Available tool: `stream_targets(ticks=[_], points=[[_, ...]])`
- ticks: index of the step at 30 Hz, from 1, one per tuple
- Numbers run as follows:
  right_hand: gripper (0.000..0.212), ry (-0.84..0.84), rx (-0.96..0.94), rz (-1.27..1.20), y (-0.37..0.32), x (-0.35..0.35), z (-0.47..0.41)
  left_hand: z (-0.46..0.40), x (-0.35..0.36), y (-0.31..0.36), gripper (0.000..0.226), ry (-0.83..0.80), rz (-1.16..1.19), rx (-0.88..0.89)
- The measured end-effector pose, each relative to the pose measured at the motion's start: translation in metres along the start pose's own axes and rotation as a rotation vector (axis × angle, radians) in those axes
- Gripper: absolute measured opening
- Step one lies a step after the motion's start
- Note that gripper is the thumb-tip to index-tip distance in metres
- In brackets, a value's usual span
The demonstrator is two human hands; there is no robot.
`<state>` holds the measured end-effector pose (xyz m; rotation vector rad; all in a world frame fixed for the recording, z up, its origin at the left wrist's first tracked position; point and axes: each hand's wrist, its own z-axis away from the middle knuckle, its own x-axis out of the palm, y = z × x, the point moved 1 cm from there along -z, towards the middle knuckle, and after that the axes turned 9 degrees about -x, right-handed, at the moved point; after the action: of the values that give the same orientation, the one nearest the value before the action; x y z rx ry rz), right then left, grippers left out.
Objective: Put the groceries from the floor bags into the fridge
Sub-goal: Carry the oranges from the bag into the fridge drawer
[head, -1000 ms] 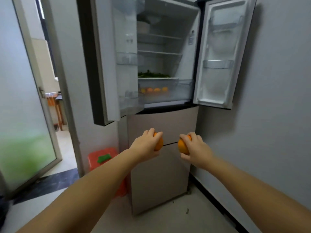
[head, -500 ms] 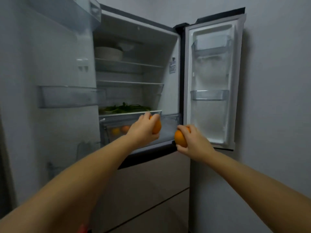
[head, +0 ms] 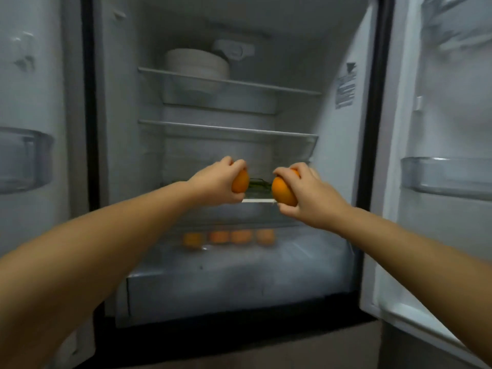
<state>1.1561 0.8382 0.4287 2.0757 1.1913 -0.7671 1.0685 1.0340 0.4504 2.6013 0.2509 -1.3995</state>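
Fridge [head: 346, 145]: both doors swung open; I stand close in front, arms reaching into the main compartment.
Crisper drawer [head: 239, 283]: clear-fronted, at the bottom near me; a row of oranges [head: 230, 237] already lies along its far side, seen blurred through the plastic.
Shelves: two glass shelves above; a stack of pale bowls [head: 197, 65] sits on the top one, far left.
Greens [head: 258, 186]: dark leaves on the white-edged shelf just above the drawer, showing between my two hands.
Left hand [head: 215, 185]: fingers curled round the left orange [head: 240, 182], held above the drawer.
Right hand [head: 310, 195]: gripping the right orange [head: 283, 191] from above and behind, level with the left, the two fruits near but apart.
Step in hand: carrying two oranges to storage; I judge the drawer their likely place.
Next move: lower both hands over the drawer's open top, beside the row, then release gently so nothing rolls.
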Motion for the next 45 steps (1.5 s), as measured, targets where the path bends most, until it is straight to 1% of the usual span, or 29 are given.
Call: stream_targets(ticks=[2, 3, 5, 7, 8, 10, 12, 14, 17, 19, 21, 23, 25, 28, 31, 34, 37, 41, 45], points=[[0.067, -0.073, -0.084, -0.014, 0.02, 0.025, -0.034, -0.022, 0.016, -0.012, 0.057, -0.113, -0.029, -0.039], [0.067, -0.14, -0.129, -0.042, 0.026, 0.038, -0.051, -0.031, 0.025, -0.017, 0.058, -0.168, -0.049, -0.047], [0.069, -0.322, -0.241, -0.071, 0.034, 0.07, -0.08, -0.047, 0.044, -0.029, 0.062, -0.253, -0.122, -0.025], [0.071, -0.516, -0.328, -0.031, 0.038, 0.104, -0.104, -0.063, 0.063, -0.042, 0.064, -0.341, -0.213, -0.008], [0.069, -0.604, -0.355, -0.024, 0.039, 0.12, -0.112, -0.069, 0.071, -0.047, 0.064, -0.399, -0.253, -0.01], [0.056, -0.746, -0.392, -0.056, 0.039, 0.151, -0.122, -0.078, 0.091, -0.057, 0.06, -0.546, -0.338, 0.0], [0.051, -0.835, -0.436, -0.059, 0.039, 0.176, -0.129, -0.08, 0.111, -0.065, 0.061, -0.706, -0.412, 0.027], [0.055, -0.879, -0.514, -0.043, 0.04, 0.193, -0.133, -0.08, 0.129, -0.074, 0.064, -0.818, -0.431, 0.054], [0.055, -0.899, -0.607, -0.087, 0.041, 0.214, -0.133, -0.081, 0.15, -0.086, 0.067, -0.884, -0.383, 0.128], [0.054, -0.896, -0.65, -0.112, 0.039, 0.229, -0.131, -0.081, 0.162, -0.092, 0.071, -0.917, -0.394, 0.178], [0.054, -0.826, -0.686, -0.126, 0.038, 0.238, -0.128, -0.081, 0.172, -0.098, 0.073, -0.932, -0.397, 0.18], [0.057, -0.739, -0.712, -0.15, 0.042, 0.242, -0.125, -0.081, 0.18, -0.104, 0.076, -0.915, -0.411, 0.192], [0.061, -0.687, -0.727, -0.161, 0.048, 0.244, -0.12, -0.08, 0.184, -0.106, 0.08, -0.904, -0.396, 0.195], [0.065, -0.61, -0.877, -0.05, 0.048, 0.248, -0.114, -0.076, 0.186, -0.105, 0.074, -0.895, -0.408, 0.221], [0.07, -0.635, -0.972, -0.005, 0.044, 0.253, -0.112, -0.075, 0.186, -0.104, 0.066, -0.9, -0.391, 0.225], [0.074, -0.628, -0.988, -0.046, 0.044, 0.255, -0.115, -0.074, 0.184, -0.105, 0.064, -0.914, -0.383, 0.204], [0.075, -0.68, -0.992, -0.038, 0.042, 0.255, -0.118, -0.072, 0.183, -0.105, 0.066, -0.917, -0.426, 0.205], [0.076, -0.724, -0.941, -0.019, 0.035, 0.234, -0.125, -0.074, 0.163, -0.098, 0.07, -0.857, -0.48, 0.194], [0.057, -0.705, -0.885, 0.079, 0.018, 0.202, -0.131, -0.068, 0.131, -0.088, 0.066, -0.799, -0.522, 0.068]])
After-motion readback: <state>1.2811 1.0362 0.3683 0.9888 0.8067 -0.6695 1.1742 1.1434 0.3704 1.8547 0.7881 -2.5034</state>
